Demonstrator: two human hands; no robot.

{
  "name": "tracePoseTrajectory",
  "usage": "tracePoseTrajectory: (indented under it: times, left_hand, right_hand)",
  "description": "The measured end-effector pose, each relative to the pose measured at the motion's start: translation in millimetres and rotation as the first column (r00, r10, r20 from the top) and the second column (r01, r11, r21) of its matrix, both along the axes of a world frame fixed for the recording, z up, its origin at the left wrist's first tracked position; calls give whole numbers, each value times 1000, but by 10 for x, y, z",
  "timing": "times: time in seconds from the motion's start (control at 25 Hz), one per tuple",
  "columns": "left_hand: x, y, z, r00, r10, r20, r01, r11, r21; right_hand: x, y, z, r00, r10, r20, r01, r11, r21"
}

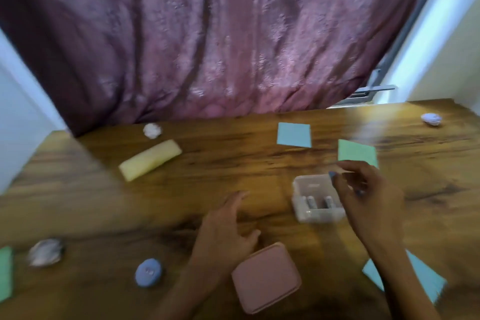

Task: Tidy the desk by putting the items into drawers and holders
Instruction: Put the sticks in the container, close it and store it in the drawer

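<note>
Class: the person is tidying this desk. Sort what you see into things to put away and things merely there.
To put away: clear box, pink case, blue notes, green note, yellow sponge, blue oval, crumpled papers.

Merely there: curtain, window handle.

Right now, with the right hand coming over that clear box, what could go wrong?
1. The clear box lies open with small cylinders inside; a careless lift by the right hand may spill them onto the desk.
2. The right forearm crosses the blue paper at the near edge and might drag it off.
3. The left hand rests beside the pink case, which sits near the edge; a nudge could push it off.
</note>
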State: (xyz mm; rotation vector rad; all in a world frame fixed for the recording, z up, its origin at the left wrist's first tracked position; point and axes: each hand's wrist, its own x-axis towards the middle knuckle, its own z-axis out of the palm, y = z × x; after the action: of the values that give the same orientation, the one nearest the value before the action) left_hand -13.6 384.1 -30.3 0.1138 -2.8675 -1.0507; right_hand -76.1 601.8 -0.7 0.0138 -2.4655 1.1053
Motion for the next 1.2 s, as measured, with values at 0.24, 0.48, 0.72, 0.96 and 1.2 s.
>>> tracePoseTrajectory:
  times: [0.24, 0.48, 0.72, 0.96, 1.2]
  left_hand:
    - [782, -946, -161, 861, 504, -68, -467, 837, 286]
    - [1097, -1260, -411, 754, 653, 67, -617, 670, 412]
    - [1146, -1330, -519, 779, 625, 48, -580, 690, 433]
    - [725, -1068, -529, 905, 426, 11, -355, 737, 575]
    - [325, -402, -494, 1000, 7, -5, -4, 901, 434]
  right_hand:
    - [387, -1514, -188, 656, 674, 339, -746, 648, 153]
    - [628, -2317, -710, 313, 790, 527, -950, 270, 159]
    - [710, -2441, -723, 384, 782, 491, -918, 263, 298]
    - [262, -1669, -125, 690, 638, 342, -704, 702, 110]
    - [-159, -345, 208, 946, 121, 302, -209, 937, 280]
